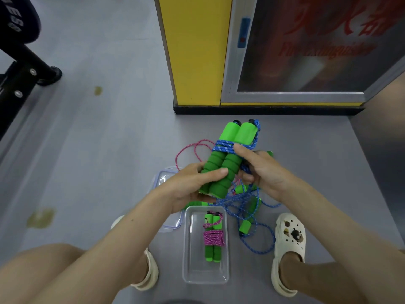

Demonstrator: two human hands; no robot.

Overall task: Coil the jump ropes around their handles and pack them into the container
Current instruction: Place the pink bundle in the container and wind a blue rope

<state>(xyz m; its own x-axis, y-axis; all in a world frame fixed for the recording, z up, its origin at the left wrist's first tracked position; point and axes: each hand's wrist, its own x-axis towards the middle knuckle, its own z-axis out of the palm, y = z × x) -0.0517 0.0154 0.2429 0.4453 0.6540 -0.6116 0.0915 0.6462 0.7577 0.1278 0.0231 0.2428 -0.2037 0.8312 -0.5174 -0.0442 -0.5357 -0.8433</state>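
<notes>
- Your left hand [192,183] grips the bottom end of two green foam handles [235,133]. The fingers curl under them and the thumb lies across the front, likely to keep the pair side by side while you wind.
- You hold the handles up above the floor [98,172], tilted away from you, just beyond the container [197,270]. This leaves the upper half free for wrapping.
- Your right hand [260,172] is just right of the handles. Its index finger is stretched out and touches the wraps, while the thumb and other fingers are curled in and seem to pinch the blue rope [221,147].
- The blue rope makes a few tight turns around the middle of the handles. The rest hangs down into a loose tangle on the floor between the container and your right foot, so the coiling looks only just started.
- The handles are ribbed and darker green at the bottom, smooth and lighter at the top, with black caps.
- The clear container sits on the floor between your feet. A finished pink bundle [213,236] lies inside, along its length.
- The lid [163,178] lies on the floor just behind the container, partly hidden by your left hand.
- A loose pink rope [188,150] and a spare handle [245,227] lie nearby on the floor.
</notes>
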